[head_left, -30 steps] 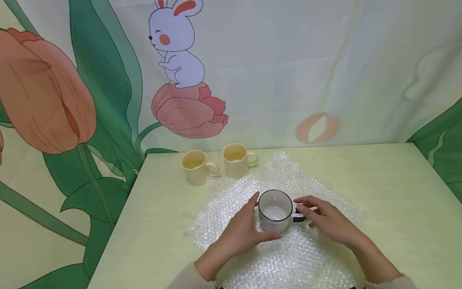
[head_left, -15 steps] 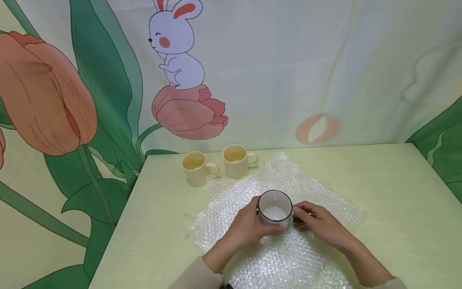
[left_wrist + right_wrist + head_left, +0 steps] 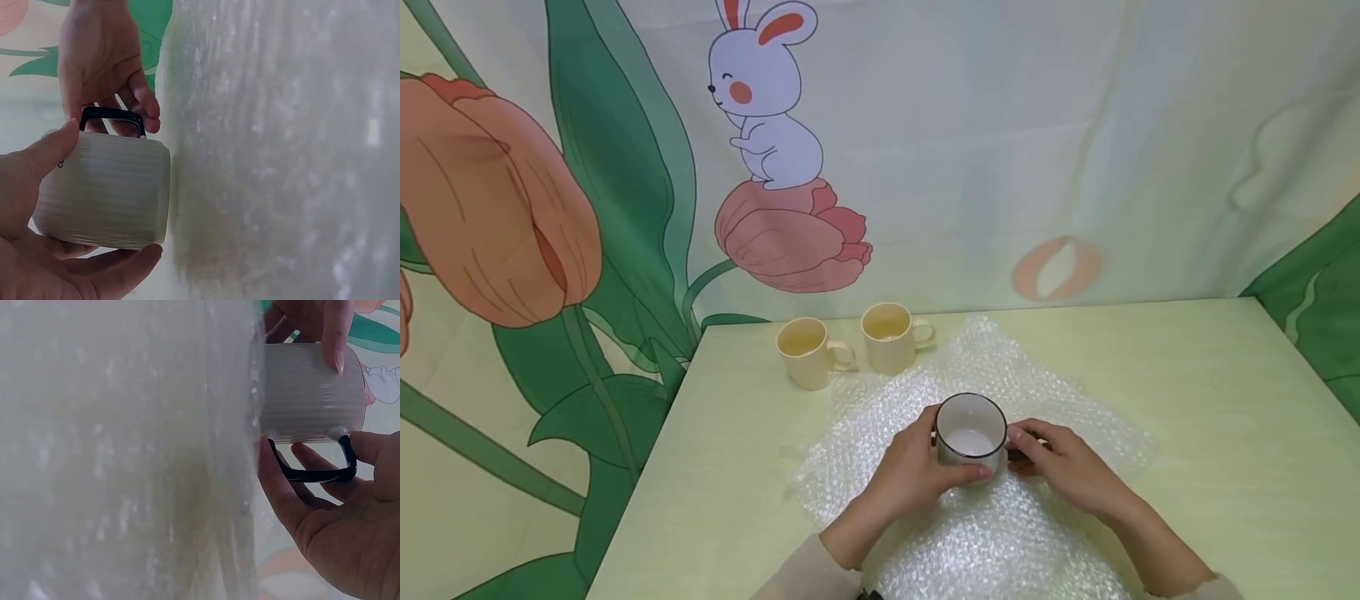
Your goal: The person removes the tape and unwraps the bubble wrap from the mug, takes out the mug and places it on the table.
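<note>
A white ribbed mug (image 3: 970, 425) with a dark rim stands upright over the bubble wrap (image 3: 992, 542), its mouth facing up. My left hand (image 3: 913, 467) grips its body from the left, thumb across the near side and fingers round the far side. In the left wrist view the mug's ribbed wall (image 3: 106, 187) lies between thumb and fingers, with part of some dark lettering beside the thumb. My right hand (image 3: 1071, 458) holds the mug at its black handle (image 3: 312, 476), the thumb near the rim end and the fingers round behind the handle.
Two pale yellow mugs (image 3: 805, 367) stand at the back left of the light table (image 3: 1210, 400), handles pointing right. Behind the table hangs a cloth (image 3: 955, 167) printed with tulips and a rabbit. The bubble wrap spreads towards the near edge.
My right hand has moved in from beside the handle and taken hold of it. My left hand has closed in around the mug's body. The mug has barely shifted.
</note>
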`<state>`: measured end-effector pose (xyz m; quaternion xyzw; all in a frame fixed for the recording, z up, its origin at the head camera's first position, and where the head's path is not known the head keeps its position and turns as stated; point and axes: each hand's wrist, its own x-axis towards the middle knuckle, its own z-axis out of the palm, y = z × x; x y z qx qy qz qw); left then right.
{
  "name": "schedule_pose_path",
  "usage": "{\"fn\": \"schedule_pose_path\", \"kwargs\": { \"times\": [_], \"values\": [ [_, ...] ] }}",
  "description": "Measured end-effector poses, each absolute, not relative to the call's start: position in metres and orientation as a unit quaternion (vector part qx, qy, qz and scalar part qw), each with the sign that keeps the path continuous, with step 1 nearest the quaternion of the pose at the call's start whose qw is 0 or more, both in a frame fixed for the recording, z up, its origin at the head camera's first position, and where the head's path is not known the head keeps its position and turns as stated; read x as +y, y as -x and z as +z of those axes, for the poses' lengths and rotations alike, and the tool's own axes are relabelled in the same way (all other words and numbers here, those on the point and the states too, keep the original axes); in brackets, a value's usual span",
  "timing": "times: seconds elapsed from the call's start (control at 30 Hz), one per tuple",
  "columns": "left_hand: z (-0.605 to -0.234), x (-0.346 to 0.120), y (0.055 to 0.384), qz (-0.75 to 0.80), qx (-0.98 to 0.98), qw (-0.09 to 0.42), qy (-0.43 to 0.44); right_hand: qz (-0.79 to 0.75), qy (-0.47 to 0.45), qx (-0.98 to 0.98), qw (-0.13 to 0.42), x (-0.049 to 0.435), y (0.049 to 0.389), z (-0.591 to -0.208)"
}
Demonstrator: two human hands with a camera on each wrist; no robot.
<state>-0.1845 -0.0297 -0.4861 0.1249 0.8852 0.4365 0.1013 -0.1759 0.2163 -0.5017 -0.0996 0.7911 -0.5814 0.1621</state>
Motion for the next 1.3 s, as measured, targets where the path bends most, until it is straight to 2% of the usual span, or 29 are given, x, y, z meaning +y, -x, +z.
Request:
{"fn": "schedule_pose_path", "kwargs": {
  "times": [0.47, 0.8, 1.3],
  "values": [
    [-0.463, -0.022, 0.187, 0.421, 0.895, 0.071, -0.131, -0.582, 0.113, 0.793, 0.141, 0.220, 0.184, -0.484],
    [-0.457, -0.006, 0.195, 0.420, 0.895, 0.073, -0.128, -0.587, 0.074, 0.798, 0.117, 0.232, 0.188, -0.474],
    [-0.433, 0.015, 0.209, 0.345, 0.922, 0.057, -0.170, -0.602, 0.070, 0.791, 0.083, 0.251, 0.193, -0.460]
  ]
}}
